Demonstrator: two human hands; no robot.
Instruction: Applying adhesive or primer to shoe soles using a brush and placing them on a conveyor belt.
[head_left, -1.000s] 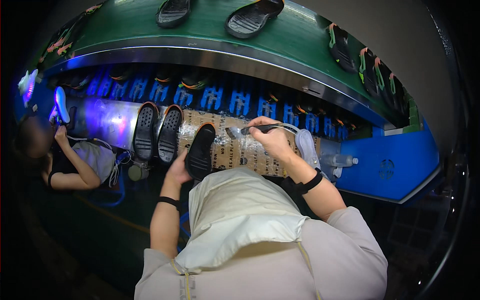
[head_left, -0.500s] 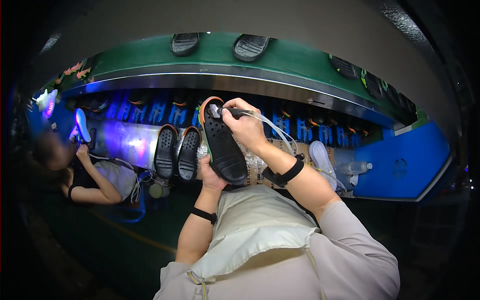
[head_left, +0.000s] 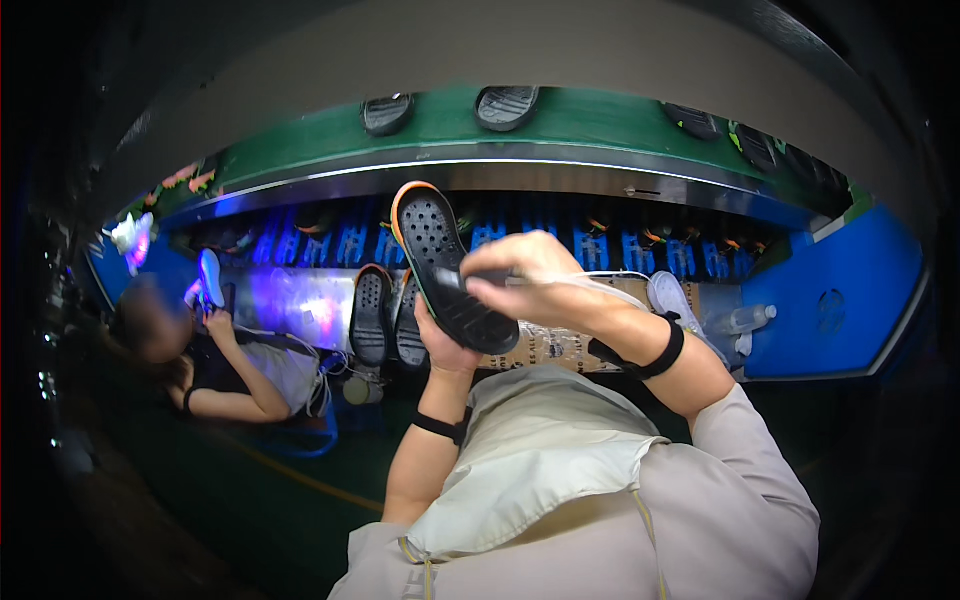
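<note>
My left hand (head_left: pixel 447 345) is closed around the lower end of a black shoe sole (head_left: pixel 432 235) with an orange and green rim, tilted in front of me. Its upward face has many small holes near the top and ribs lower down. Over the lower half is my right hand (head_left: pixel 548 278), smeared by motion, gripping a dark-handled brush (head_left: pixel 488 277) whose pale head lies at the middle of the sole. A thin clear tube (head_left: pixel 622 277) trails rightward from that hand. Just left stand two more black soles, one whole (head_left: pixel 371 315), the other (head_left: pixel 406 325) partly behind the held sole.
Beyond the bench (head_left: pixel 340 300), a row of blue holders (head_left: pixel 590 247) runs under a green conveyor (head_left: pixel 620 135) carrying soles. A white shoe (head_left: pixel 672 297) and a clear bottle (head_left: pixel 748 319) lie to the right. Further left, a co-worker (head_left: pixel 235 365) holds a blue-lit sole.
My right hand and the brush have moved from the toe end down to the sole's middle. The sole has shifted slightly in my left hand's hold, and the whole view has turned a little.
</note>
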